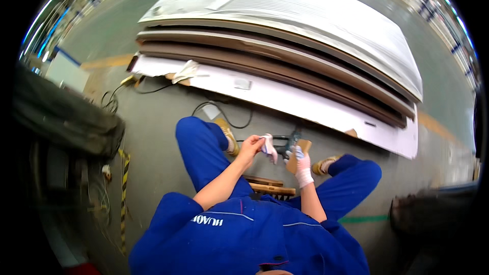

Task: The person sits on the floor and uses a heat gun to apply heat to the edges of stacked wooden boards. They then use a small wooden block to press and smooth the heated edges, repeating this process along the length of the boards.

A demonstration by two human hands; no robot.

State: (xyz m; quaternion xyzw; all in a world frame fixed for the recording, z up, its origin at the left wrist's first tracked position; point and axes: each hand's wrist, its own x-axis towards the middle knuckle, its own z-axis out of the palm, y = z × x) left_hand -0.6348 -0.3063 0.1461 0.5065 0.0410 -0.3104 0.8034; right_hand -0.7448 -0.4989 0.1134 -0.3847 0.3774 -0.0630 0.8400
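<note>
My bare left hand [250, 148] pinches a whitish-pink work glove [270, 148], which hangs limp from the fingertips. On my right hand [303, 164] is a similar whitish-pink glove. That hand is closed around a flat tan piece [304, 146], which looks like cardboard. Just beyond my hands, a dark teal power tool [294, 137] lies on the floor between my feet; the hands hide part of it. Below them sits a low wooden stool [270, 187], partly covered by my legs.
Ahead lies a long stack of brown panels [275, 69] under white wrapping [285, 7]. Its white lower ledge [316, 109] carries a crumpled cloth [186, 70] and small pieces. A black cable [224, 106] loops over the floor. Dark draped shapes [66, 117] stand left.
</note>
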